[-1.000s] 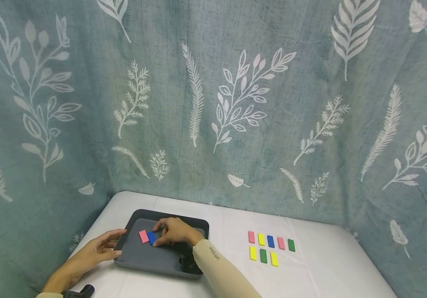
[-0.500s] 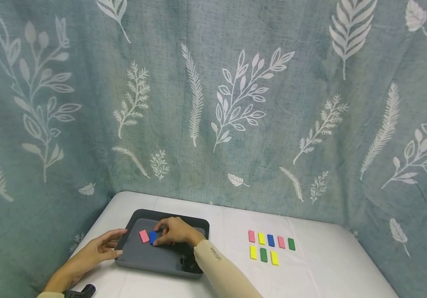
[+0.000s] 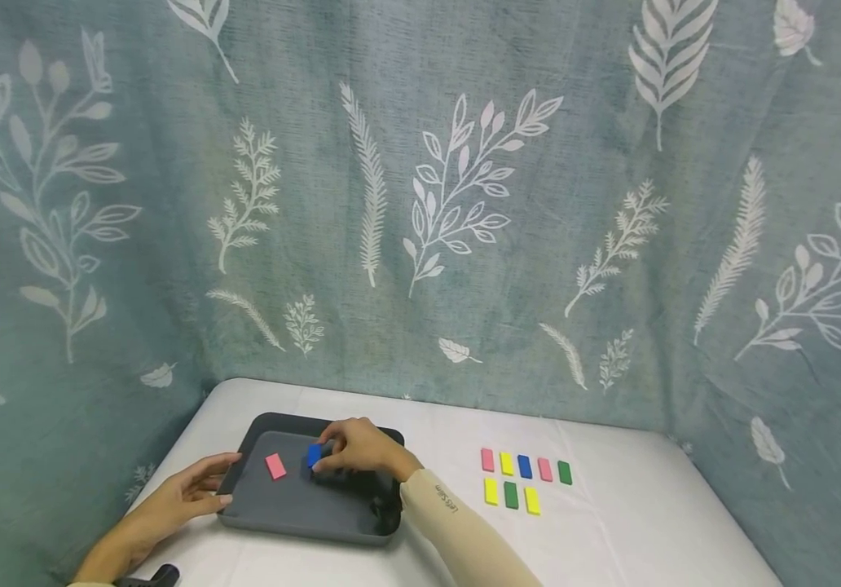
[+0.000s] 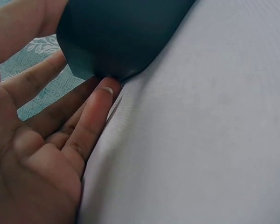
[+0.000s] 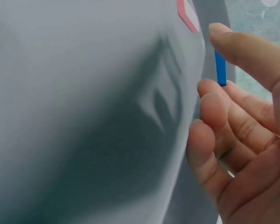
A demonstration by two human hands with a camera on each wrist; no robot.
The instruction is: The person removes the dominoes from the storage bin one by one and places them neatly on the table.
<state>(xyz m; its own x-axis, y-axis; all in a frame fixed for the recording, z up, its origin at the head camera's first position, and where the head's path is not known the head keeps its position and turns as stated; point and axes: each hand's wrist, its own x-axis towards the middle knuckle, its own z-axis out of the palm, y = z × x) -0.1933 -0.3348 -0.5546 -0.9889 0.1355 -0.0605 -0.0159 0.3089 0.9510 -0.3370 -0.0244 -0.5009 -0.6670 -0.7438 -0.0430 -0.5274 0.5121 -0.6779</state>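
A dark grey tray (image 3: 303, 534) stands on the table's left side. Against its left wall my left hand (image 3: 178, 497) rests with loosely extended fingers; in the left wrist view, fingertips touch the tray's corner (image 4: 116, 37) low down. Over the tray, my right hand (image 3: 365, 447) pinches a blue block (image 3: 314, 456) between thumb and fingers. The right wrist view shows that blue block (image 5: 220, 67) edge-on, raised off the tray floor. A pink block (image 3: 275, 466) lies slightly tilted on the tray floor, left of the blue one.
Right of the tray, two rows of small blocks lie on the white table (image 3: 450, 465): pink (image 3: 488, 460), yellow (image 3: 507, 464), blue (image 3: 525, 466) and green (image 3: 565, 473) among them. A patterned curtain (image 3: 391, 342) hangs behind and at the sides.
The blue block, beside the pink one before, has come up and moved right in my right hand's pinch. My left hand stays at the tray's wall. The head view has shifted slightly.
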